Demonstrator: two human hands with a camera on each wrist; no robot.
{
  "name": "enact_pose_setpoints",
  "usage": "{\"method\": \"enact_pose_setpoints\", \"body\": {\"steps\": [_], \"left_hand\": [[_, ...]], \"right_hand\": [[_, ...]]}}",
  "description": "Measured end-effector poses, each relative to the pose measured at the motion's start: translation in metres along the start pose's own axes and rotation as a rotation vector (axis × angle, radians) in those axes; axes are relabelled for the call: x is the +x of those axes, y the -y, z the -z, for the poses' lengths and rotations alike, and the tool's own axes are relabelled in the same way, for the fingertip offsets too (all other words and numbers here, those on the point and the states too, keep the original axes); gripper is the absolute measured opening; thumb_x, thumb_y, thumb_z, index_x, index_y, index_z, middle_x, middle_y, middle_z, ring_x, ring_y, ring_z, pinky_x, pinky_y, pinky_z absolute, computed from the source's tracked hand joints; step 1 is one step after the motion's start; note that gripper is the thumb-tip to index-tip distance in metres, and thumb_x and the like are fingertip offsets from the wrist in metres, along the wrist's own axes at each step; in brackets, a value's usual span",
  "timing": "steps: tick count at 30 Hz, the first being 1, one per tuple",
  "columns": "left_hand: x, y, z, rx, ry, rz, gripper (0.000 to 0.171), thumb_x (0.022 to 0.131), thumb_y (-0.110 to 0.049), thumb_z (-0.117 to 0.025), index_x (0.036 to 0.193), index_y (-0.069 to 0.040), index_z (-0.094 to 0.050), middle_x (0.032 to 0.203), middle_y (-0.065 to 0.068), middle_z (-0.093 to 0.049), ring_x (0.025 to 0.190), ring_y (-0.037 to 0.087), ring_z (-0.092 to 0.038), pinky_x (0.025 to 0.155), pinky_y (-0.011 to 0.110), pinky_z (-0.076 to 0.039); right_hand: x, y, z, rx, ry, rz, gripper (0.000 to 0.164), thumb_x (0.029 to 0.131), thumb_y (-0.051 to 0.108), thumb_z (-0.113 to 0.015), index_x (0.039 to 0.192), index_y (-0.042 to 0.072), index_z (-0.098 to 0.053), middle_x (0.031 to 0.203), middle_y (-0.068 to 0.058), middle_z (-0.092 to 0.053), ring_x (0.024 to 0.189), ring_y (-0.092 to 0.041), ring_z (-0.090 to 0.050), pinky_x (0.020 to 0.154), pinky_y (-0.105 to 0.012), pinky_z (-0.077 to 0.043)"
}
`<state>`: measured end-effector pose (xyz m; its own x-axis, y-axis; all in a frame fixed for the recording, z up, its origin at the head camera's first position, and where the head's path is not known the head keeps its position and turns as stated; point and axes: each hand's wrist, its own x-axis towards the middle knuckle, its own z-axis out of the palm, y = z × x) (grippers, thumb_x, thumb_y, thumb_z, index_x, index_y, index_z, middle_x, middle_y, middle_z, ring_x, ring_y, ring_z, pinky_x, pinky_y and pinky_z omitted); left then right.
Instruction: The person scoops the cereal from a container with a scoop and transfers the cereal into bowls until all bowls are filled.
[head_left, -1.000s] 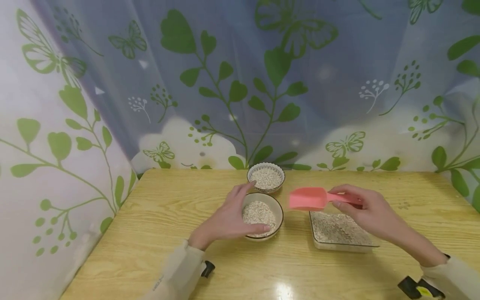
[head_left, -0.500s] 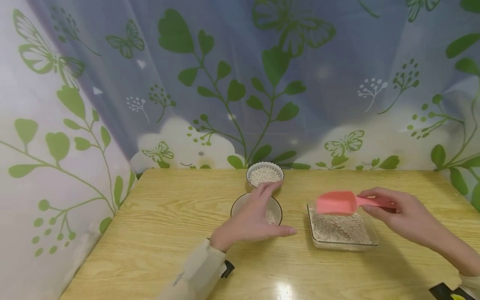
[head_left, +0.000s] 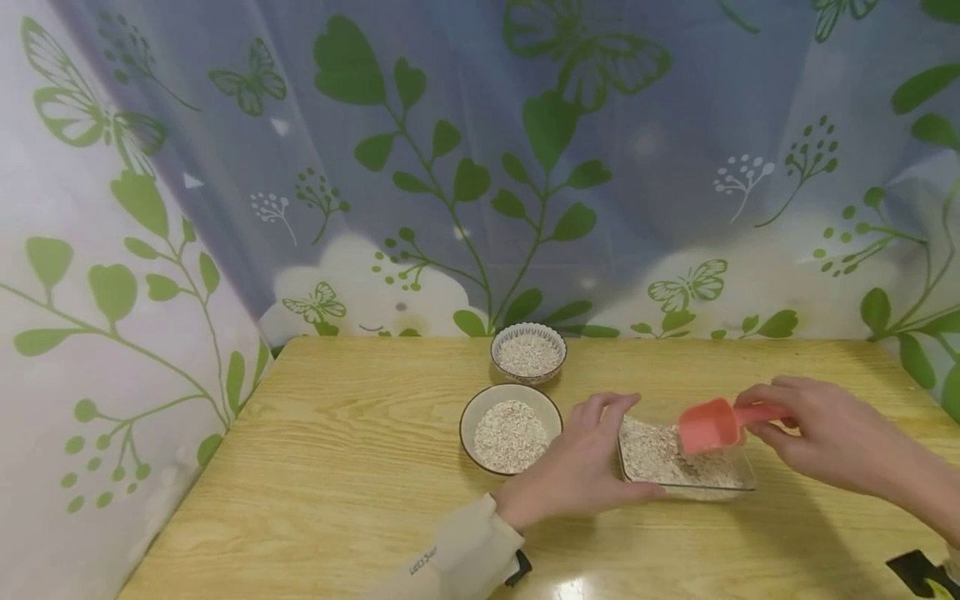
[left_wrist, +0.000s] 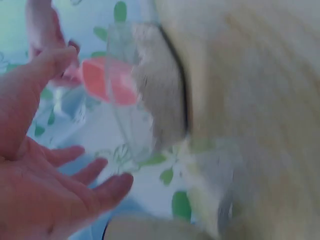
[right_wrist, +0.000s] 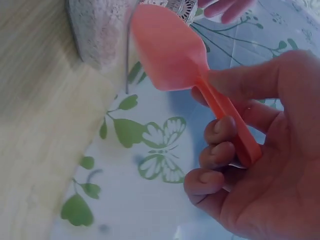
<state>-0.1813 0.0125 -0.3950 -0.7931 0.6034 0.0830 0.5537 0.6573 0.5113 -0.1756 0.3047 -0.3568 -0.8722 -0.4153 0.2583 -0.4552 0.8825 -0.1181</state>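
Note:
My right hand (head_left: 832, 433) grips the handle of a pink scoop (head_left: 708, 427), its fingers curled round it in the right wrist view. The scoop's blade tips down into a rectangular glass container (head_left: 742, 473) of rolled oats (head_left: 652, 450), right at the oats' surface. My left hand (head_left: 577, 467) is by the container's left side, thumb and fingers spread. In the left wrist view those fingers (left_wrist: 90, 172) are extended with nothing between them. Just left of this hand stands a cream bowl (head_left: 471, 417) with a dark rim, also holding oats.
Behind the cream bowl, a smaller fluted bowl (head_left: 528, 377) of oats stands near the table's back edge. The wooden table (head_left: 337, 467) meets a curtain (head_left: 645, 183) printed with leaves and butterflies at the back.
My left hand has moved right, from over the cream bowl to the glass container's side. My right hand has carried the scoop right and down from above the container into the oats.

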Motion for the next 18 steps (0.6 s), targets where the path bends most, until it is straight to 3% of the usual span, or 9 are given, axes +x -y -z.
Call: {"method": "enact_pose_setpoints", "body": {"steps": [5, 10, 14, 18], "left_hand": [[0.008, -0.01, -0.019, -0.009, -0.026, 0.077, 0.12, 0.077, -0.058, -0.084, 0.165, -0.018, -0.012, 0.166, 0.008, -0.019, 0.149, 0.026, -0.031, 0.113, 0.035, -0.046], [0.018, -0.012, -0.028, -0.027, -0.012, 0.181, 0.129, 0.071, -0.058, -0.088, 0.165, -0.019, -0.008, 0.166, 0.008, -0.015, 0.151, 0.026, -0.027, 0.113, 0.035, -0.046], [0.026, -0.011, -0.029, -0.03, 0.047, 0.26, 0.132, 0.068, -0.058, -0.091, 0.165, -0.023, -0.008, 0.165, 0.006, -0.019, 0.151, 0.024, -0.026, 0.115, 0.036, -0.044], [0.03, -0.009, -0.028, 0.008, 0.096, 0.291, 0.131, 0.067, -0.06, -0.091, 0.164, -0.023, -0.01, 0.161, 0.004, -0.031, 0.145, 0.024, -0.034, 0.113, 0.037, -0.045]], "right_hand": [[0.008, 0.005, 0.008, -0.101, 0.025, 0.042, 0.019, 0.08, 0.02, -0.08, 0.098, 0.02, -0.076, 0.081, 0.01, -0.061, 0.066, -0.005, -0.049, 0.052, -0.025, -0.036], [0.016, 0.01, 0.017, -0.169, 0.096, 0.056, 0.017, 0.079, 0.021, -0.078, 0.096, 0.021, -0.075, 0.077, 0.009, -0.055, 0.064, -0.007, -0.046, 0.048, -0.025, -0.035], [0.023, 0.017, 0.02, -0.211, 0.138, 0.063, 0.013, 0.077, 0.02, -0.077, 0.087, 0.022, -0.07, 0.073, 0.008, -0.052, 0.062, -0.009, -0.046, 0.046, -0.029, -0.036], [0.029, 0.025, 0.019, -0.254, 0.16, 0.062, 0.013, 0.076, 0.015, -0.074, 0.081, 0.023, -0.066, 0.072, 0.007, -0.051, 0.061, -0.012, -0.047, 0.045, -0.032, -0.038]]}}
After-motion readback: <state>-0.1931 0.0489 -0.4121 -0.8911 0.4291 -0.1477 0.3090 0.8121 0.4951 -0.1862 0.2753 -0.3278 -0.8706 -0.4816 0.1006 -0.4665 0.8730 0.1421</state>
